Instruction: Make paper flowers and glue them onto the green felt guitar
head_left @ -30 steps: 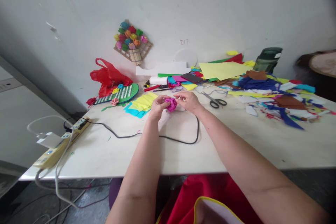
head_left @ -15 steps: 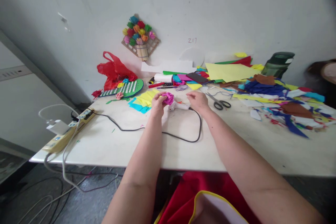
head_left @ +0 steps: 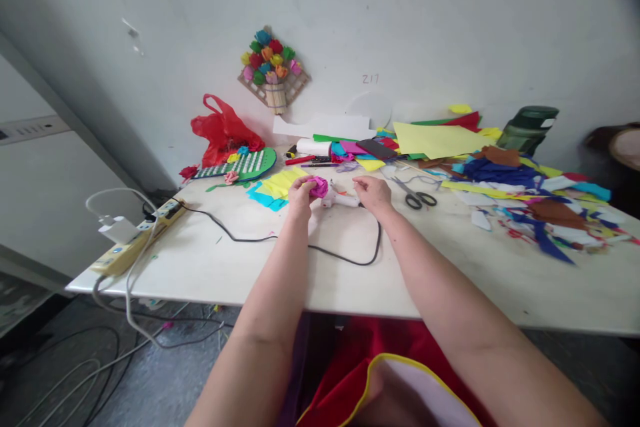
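My left hand (head_left: 301, 193) is closed on a magenta paper flower (head_left: 318, 187), its crumpled petals facing right. Right of it, my right hand (head_left: 373, 193) is in a pinch, apart from the flower; whatever the fingertips hold, if anything, is too small to make out. Between the hands a white glue gun (head_left: 345, 199) lies on the table, partly behind the flower, with a black cord (head_left: 377, 240) looping from its handle. Yellow paper (head_left: 280, 181) and blue paper (head_left: 265, 197) lie just left of my left hand. Black-handled scissors (head_left: 419, 199) lie right of my right hand.
A yellow power strip (head_left: 117, 260) with a white charger sits at the table's left edge. A red plastic bag (head_left: 225, 123) and a green board (head_left: 250, 165) with paper flowers are back left. Coloured paper scraps (head_left: 555, 210) and a green bottle (head_left: 529, 128) fill the right.
The view has shifted slightly. My left hand still holds the magenta flower, and my right hand keeps its pinch, now slightly closer to the flower.
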{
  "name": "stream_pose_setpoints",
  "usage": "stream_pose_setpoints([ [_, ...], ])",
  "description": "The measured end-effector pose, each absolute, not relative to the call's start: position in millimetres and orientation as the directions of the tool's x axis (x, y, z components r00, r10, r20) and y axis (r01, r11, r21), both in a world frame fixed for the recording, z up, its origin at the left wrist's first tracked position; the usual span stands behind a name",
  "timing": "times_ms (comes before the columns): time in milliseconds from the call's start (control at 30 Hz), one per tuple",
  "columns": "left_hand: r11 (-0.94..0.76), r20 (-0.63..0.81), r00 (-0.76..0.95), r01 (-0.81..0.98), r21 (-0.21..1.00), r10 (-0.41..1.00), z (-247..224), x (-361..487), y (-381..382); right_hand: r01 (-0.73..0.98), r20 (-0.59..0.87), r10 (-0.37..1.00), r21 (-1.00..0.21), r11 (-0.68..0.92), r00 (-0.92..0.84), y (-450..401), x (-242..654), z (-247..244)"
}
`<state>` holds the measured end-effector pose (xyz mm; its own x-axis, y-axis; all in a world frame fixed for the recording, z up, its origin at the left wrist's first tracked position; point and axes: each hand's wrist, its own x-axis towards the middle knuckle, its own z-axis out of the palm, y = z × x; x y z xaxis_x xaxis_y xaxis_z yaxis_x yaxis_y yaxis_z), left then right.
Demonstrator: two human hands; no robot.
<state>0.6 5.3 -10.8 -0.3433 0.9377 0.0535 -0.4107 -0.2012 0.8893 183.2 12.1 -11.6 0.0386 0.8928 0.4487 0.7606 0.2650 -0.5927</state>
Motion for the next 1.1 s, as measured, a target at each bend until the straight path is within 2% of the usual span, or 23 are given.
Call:
stream_pose_setpoints([
  [133, -0.296, 0.016, -0.541, -0.435, 0.85, 0.841, -7, -6, 8, 0.783, 0.445, 0.893, -0.58, 0.226, 0.071, 12, 185, -12],
  [200, -0.322, 0.009, -0.588, -0.43, 0.843, 0.809, -5, -8, 8, 0.788, 0.439, 0.894, -0.581, 0.205, 0.091, 12, 187, -11],
  [433, -0.31, 0.042, -0.564, -0.389, 0.868, 0.824, -6, -7, 7, 0.763, 0.435, 0.878, -0.631, 0.138, 0.201, 16, 202, -7],
  [700, -0.26, 0.002, -0.553, -0.389, 0.884, 0.833, -5, -9, 5, 0.763, 0.355, 0.899, -0.645, 0.038, 0.256, 22, 214, -8],
  [833, -0.252, -0.007, -0.554, -0.391, 0.885, 0.833, -6, -8, 5, 0.854, 0.154, 0.978, -0.519, -0.041, 0.141, 25, 225, -1],
  [967, -0.26, 0.003, -0.562, -0.377, 0.889, 0.827, -6, -9, 2, 0.927, -0.01, 0.998, -0.371, 0.05, -0.058, 25, 235, 5],
  [1100, -0.266, 0.015, -0.56, -0.37, 0.89, 0.829, -5, -9, -2, 0.963, -0.117, 0.989, -0.263, 0.055, -0.089, 22, 233, 11],
])
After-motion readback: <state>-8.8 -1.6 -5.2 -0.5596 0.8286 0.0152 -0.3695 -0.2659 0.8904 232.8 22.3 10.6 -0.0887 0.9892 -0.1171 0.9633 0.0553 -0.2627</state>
